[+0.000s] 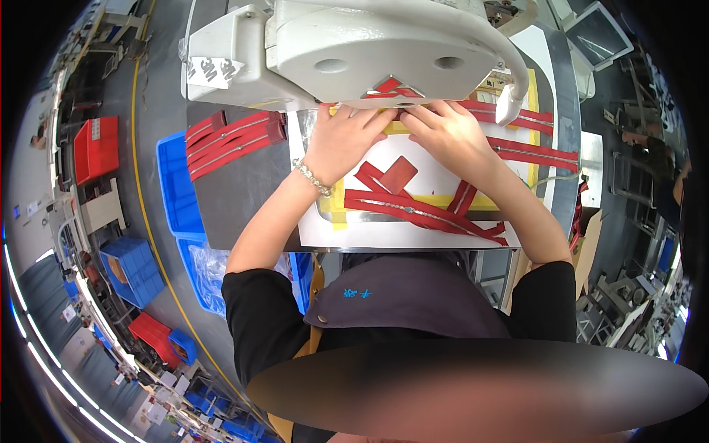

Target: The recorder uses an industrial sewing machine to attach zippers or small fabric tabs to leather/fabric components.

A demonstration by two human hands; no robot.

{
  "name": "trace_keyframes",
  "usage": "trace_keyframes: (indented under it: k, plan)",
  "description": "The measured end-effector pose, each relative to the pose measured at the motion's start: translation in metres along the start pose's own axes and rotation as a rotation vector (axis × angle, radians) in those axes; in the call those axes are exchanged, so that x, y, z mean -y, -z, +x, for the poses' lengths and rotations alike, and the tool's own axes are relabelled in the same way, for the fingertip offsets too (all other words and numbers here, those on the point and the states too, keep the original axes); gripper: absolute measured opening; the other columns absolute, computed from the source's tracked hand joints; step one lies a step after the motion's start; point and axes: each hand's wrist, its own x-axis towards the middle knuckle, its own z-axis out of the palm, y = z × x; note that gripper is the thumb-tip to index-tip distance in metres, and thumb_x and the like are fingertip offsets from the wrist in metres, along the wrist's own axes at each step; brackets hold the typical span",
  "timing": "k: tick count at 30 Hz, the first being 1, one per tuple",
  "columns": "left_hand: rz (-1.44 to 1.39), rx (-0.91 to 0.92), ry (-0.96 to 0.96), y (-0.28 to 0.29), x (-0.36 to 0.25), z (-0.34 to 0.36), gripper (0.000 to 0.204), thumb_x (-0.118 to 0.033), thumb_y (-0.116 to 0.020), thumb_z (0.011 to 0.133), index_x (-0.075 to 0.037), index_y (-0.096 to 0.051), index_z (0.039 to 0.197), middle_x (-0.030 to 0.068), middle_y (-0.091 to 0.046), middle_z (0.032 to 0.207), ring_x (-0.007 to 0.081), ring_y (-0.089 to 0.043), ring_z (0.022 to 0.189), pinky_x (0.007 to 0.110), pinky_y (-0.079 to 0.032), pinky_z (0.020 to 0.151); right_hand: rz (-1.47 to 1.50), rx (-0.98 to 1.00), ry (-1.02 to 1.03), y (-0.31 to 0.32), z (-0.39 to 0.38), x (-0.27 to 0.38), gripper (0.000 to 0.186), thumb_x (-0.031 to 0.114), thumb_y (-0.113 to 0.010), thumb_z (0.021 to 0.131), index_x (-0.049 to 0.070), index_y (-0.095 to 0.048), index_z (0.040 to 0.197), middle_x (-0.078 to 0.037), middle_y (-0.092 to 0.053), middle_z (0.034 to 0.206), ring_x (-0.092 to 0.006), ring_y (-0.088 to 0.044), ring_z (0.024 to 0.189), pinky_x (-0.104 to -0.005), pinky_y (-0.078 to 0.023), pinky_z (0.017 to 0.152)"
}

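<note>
My left hand lies fairly flat under the front of a white sewing machine, its fingers stretched forward. Close beside it, my right hand reaches in the same way, fingers extended and apart. The fingertips of both meet a strip of red material at the machine's lower edge, where the machine head partly hides them. Between my forearms, a red zipper lies slantwise across the white work surface. Just behind it rests a small red fabric patch on crossed red strips.
Red zippers are laid out on the table's left side, and more red zippers on the right. Yellow tape edges the white surface. Blue bins stand left of the table. A monitor is at the far right.
</note>
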Motion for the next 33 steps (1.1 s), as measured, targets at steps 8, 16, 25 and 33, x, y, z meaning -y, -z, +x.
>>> trace_keyframes:
  k: [8,16,25,33]
  plan:
    - [-0.002,0.009,0.03,-0.006,-0.008,-0.008,0.042,-0.033,-0.064,0.082,-0.026,-0.058,0.123,-0.0089,-0.058,0.117,0.0137,-0.052,0.107,0.048,-0.032,0.088,-0.03,0.005,0.021,0.004,-0.003,0.005,0.022,0.012,-0.058,0.075,0.01,-0.059,0.097,-0.004,-0.062,0.11,-0.0191,-0.059,0.092,-0.031,-0.049,0.077]
    - [-0.008,-0.081,0.043,-0.005,-0.016,-0.01,0.044,-0.029,-0.064,0.083,-0.024,-0.058,0.126,-0.0057,-0.057,0.103,0.0146,-0.054,0.093,0.046,-0.033,0.09,-0.047,-0.053,0.024,0.0,-0.008,0.007,0.023,0.014,-0.063,0.075,0.01,-0.059,0.097,-0.002,-0.062,0.109,-0.018,-0.058,0.086,-0.0302,-0.049,0.074]
    - [-0.021,-0.103,0.059,-0.006,-0.017,-0.009,0.035,-0.025,-0.058,0.087,-0.02,-0.059,0.122,-0.0054,-0.058,0.108,0.0177,-0.054,0.091,0.047,-0.034,0.092,-0.056,-0.043,0.026,0.004,-0.006,0.008,0.024,0.012,-0.062,0.073,0.008,-0.06,0.097,-0.003,-0.062,0.109,-0.0185,-0.058,0.087,-0.0304,-0.05,0.073]
    - [-0.032,-0.084,0.083,-0.007,-0.017,-0.009,0.045,-0.026,-0.067,0.08,-0.023,-0.058,0.124,-0.0062,-0.058,0.107,0.0148,-0.054,0.097,0.045,-0.031,0.096,-0.035,-0.032,-0.035,0.009,-0.006,0.013,0.03,0.013,-0.067,0.072,0.007,-0.063,0.101,-0.003,-0.055,0.105,-0.0171,-0.057,0.088,-0.0297,-0.052,0.072]
